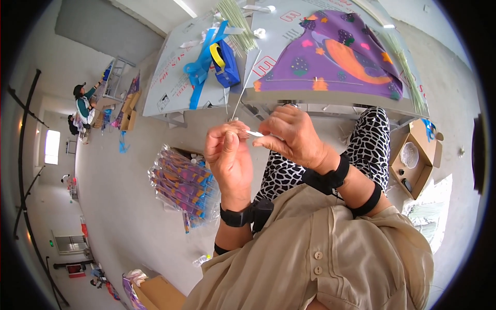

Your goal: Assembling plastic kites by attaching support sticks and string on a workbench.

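My left hand (230,160) is raised in front of my lap, thumb and fingers pinched together. A small slim white piece (253,133) sticks out from its fingertips toward my right hand. My right hand (294,135) is slightly blurred, its curled fingers and thumb around the other end of that piece. A thin pale rod (245,87) slants from the table down to my left fingertips. On the table (178,77) ahead lies a purple printed kite-like fabric (299,47) with strawberries, stars and an orange shape. A thin stick lies across its lower part.
A blue tape dispenser (227,71), blue ribbon (195,72) and bundles of thin pale sticks (235,20) rest on the table. Plastic-bagged printed pieces (181,181) are at my left. An open cardboard box (413,168) is at my right. Another person (84,106) works far left.
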A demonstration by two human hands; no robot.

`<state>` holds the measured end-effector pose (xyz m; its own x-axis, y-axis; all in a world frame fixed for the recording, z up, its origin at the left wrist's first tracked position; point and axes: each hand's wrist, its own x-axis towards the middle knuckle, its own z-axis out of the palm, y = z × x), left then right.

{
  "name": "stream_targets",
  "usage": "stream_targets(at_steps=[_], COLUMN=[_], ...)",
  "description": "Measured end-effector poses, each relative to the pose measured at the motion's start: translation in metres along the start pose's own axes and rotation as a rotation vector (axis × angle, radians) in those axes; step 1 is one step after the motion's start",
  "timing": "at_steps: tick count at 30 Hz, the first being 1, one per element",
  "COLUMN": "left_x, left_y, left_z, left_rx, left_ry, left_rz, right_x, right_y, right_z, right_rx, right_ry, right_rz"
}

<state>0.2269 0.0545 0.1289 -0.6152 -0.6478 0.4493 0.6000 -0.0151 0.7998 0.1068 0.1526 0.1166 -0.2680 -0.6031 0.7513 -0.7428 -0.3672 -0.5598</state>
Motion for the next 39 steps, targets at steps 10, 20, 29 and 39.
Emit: stream_targets(at_steps=[10, 20, 29, 39], left_x=[0.001, 0.001, 0.001, -0.002], left_y=[0.008, 0.011, 0.002, -0.011], left_z=[0.006, 0.004, 0.013, 0.012], left_rx=[-0.152, -0.039, 0.196, 0.325], left_ry=[0.172, 0.158, 0.138, 0.085], left_rz=[-0.347, -0.495, -0.394, -0.216], right_x=[-0.011, -0.015, -0.019, -0.024], right_y=[-0.003, -0.006, -0.002, 0.004], right_z=[0.001, -0.004, -0.005, 0.002], right_rx=[0.115, 1.017, 1.044, 1.179], right_ry=[0.018, 0.089, 0.114, 0.145], right_rz=[0.175, 0.671, 0.877, 0.93])
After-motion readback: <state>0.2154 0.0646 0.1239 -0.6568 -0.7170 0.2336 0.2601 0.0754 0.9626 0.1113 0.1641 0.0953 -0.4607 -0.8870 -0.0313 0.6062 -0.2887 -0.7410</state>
